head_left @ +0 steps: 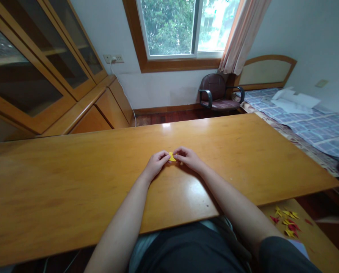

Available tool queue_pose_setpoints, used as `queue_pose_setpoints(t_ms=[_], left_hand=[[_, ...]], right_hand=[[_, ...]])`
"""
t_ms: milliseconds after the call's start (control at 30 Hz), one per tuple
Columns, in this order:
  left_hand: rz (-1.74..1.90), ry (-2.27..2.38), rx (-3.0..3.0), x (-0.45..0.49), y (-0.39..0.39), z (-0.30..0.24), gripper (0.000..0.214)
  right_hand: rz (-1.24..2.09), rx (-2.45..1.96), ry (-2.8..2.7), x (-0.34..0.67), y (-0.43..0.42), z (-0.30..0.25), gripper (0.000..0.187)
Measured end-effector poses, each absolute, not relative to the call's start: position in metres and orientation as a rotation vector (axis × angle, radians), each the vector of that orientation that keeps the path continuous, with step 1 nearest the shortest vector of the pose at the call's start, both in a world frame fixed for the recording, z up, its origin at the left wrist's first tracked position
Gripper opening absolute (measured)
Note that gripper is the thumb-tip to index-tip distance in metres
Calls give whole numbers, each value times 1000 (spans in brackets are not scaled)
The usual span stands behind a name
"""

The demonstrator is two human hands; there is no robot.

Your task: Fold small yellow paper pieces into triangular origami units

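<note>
Pinching opposite sides of the small yellow paper (172, 157), left hand (157, 163) and right hand (190, 158) nearly meet.

Two hands (155, 164), one paper piece (172, 157) between them — also one chair (214, 87), one bed (319, 127), one window (169, 28), one curtain (245, 36).

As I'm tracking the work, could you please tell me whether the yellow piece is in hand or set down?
In hand: the left hand and right hand hold the yellow piece at opposite sides.
</note>
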State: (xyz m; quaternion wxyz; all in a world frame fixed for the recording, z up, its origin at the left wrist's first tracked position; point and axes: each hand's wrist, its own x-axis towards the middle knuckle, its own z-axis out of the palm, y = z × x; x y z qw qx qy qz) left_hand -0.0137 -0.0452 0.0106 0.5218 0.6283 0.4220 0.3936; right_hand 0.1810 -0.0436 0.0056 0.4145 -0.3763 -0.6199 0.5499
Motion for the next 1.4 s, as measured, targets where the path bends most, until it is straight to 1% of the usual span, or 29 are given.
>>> queue_pose_setpoints(t_ms=[167,533,667,933,1200,1400], left_hand=[[945,1042,1560,-13,-46,16,25],[946,1138,1730,-15,-42,6,26],[952,1131,1696,-16,-41,6,26],[984,1102,1538,-14,-42,8,25],[998,1140,1577,-15,-43,8,24],[1004,1152,1597,-14,-43,8,24]], right_hand=[[1396,-950,-1522,180,-43,7,25],[1353,-956,-1608,179,-46,6,21],[1355,-959,-1619,179,-46,5,21],[1420,-868,-1501,178,-45,6,33],[1437,-867,-1549,177,-43,2,46],[1418,-884,-1565,176,-41,0,47]])
